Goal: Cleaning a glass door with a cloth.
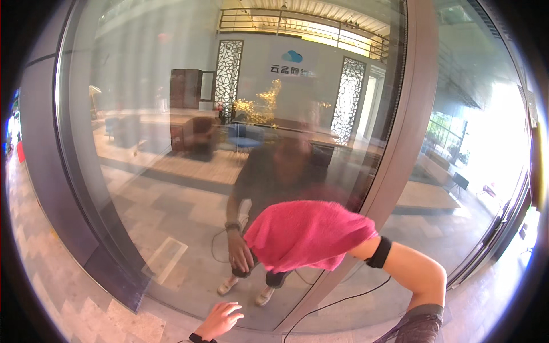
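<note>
A pink microfibre cloth (309,234) drapes over my right hand (361,247) in front of a large glass pane (189,211). My right arm reaches in from the lower right, with a black band round the wrist. The cloth hides the fingers of that hand, and it appears to lie against the glass. Low in the view, my left hand (218,321) is held near the bottom of the pane. Its fingers are loosely bent and apart, with nothing in them. A dark band circles this wrist too.
A metal door frame post (394,166) rises right of the cloth. Dark framing (63,171) borders the pane on the left. A thin black cable (343,298) curves below my right arm. Reflections of a person and a lobby with furniture behind the glass overlap.
</note>
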Action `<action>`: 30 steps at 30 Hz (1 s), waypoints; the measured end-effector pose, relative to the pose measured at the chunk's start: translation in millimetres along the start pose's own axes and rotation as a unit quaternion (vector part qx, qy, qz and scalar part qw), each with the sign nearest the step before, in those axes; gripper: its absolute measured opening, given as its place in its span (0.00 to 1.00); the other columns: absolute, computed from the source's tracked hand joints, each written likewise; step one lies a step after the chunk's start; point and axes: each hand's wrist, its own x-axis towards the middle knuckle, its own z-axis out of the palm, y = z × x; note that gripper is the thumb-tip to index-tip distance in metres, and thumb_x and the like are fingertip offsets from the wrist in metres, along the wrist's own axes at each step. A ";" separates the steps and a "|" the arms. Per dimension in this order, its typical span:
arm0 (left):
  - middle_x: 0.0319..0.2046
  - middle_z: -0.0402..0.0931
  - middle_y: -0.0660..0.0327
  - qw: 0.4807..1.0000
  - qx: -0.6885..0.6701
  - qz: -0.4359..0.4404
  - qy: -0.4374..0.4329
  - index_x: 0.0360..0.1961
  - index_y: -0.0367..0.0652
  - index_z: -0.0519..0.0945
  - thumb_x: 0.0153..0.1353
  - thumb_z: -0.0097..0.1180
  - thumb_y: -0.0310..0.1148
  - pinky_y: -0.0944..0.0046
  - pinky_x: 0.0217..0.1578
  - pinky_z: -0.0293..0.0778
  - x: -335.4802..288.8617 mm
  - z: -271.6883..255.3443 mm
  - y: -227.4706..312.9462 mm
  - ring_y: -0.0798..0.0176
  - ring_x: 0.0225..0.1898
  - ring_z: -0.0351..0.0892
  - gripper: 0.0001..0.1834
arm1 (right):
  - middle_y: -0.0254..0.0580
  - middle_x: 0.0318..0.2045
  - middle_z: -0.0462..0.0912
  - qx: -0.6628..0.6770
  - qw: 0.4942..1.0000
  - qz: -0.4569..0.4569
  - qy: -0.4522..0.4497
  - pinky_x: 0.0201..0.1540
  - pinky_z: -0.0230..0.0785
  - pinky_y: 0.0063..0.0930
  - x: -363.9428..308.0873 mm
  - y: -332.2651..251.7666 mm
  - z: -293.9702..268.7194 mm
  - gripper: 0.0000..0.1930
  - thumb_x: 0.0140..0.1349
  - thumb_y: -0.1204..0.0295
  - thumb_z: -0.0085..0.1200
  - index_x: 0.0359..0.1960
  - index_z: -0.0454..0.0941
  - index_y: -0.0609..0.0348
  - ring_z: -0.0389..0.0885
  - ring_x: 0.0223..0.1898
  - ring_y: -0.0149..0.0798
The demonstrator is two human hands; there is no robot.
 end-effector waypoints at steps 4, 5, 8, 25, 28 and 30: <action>0.45 0.74 0.61 0.998 0.032 0.044 0.015 0.33 0.50 0.82 0.48 0.59 0.27 0.56 0.52 0.64 -12.3 -8.4 -35.9 0.58 0.52 0.70 0.09 | 0.54 0.50 0.74 -0.067 0.993 0.095 0.037 0.54 0.64 0.36 32.7 22.5 -45.5 0.28 0.63 0.49 0.45 0.55 0.68 0.59 0.72 0.54 0.49; 0.45 0.74 0.61 0.999 0.050 0.014 0.017 0.33 0.50 0.82 0.48 0.59 0.27 0.56 0.52 0.64 -29.5 -20.5 -41.8 0.58 0.52 0.70 0.09 | 0.54 0.50 0.74 -0.066 0.987 0.132 0.061 0.54 0.64 0.36 61.3 31.3 -41.3 0.28 0.63 0.48 0.45 0.55 0.68 0.59 0.72 0.54 0.49; 0.45 0.74 0.62 0.997 0.073 0.002 0.008 0.33 0.50 0.82 0.47 0.59 0.26 0.56 0.52 0.64 -50.6 -42.2 -69.1 0.58 0.52 0.70 0.10 | 0.53 0.49 0.74 -0.238 0.863 0.445 0.002 0.54 0.65 0.35 127.3 58.8 -125.9 0.28 0.63 0.48 0.45 0.54 0.69 0.59 0.72 0.54 0.48; 0.44 0.75 0.54 0.999 -0.041 -0.014 0.011 0.33 0.43 0.80 0.51 0.56 0.22 0.51 0.51 0.69 -88.3 -112.2 -119.9 0.49 0.52 0.71 0.08 | 0.38 0.40 0.79 -0.071 0.918 -0.366 -0.135 0.41 0.69 0.32 195.1 -170.4 15.1 0.13 0.51 0.64 0.52 0.38 0.78 0.50 0.77 0.41 0.38; 0.43 0.75 0.54 0.999 -0.032 -0.023 0.024 0.33 0.43 0.81 0.50 0.56 0.22 0.51 0.51 0.69 -118.8 -123.9 -142.3 0.48 0.51 0.71 0.08 | 0.44 0.13 0.75 -0.092 0.994 -0.060 -0.023 0.25 0.69 0.40 226.4 -123.1 -36.0 0.14 0.43 0.61 0.57 0.12 0.74 0.58 0.76 0.18 0.46; 0.43 0.75 0.53 0.999 -0.015 -0.048 0.015 0.33 0.43 0.81 0.51 0.55 0.21 0.50 0.51 0.69 -138.7 -124.4 -156.7 0.48 0.51 0.71 0.08 | 0.47 0.20 0.78 -0.125 0.969 0.167 0.135 0.29 0.69 0.43 250.6 -81.7 -85.7 0.15 0.48 0.57 0.57 0.23 0.77 0.58 0.78 0.24 0.50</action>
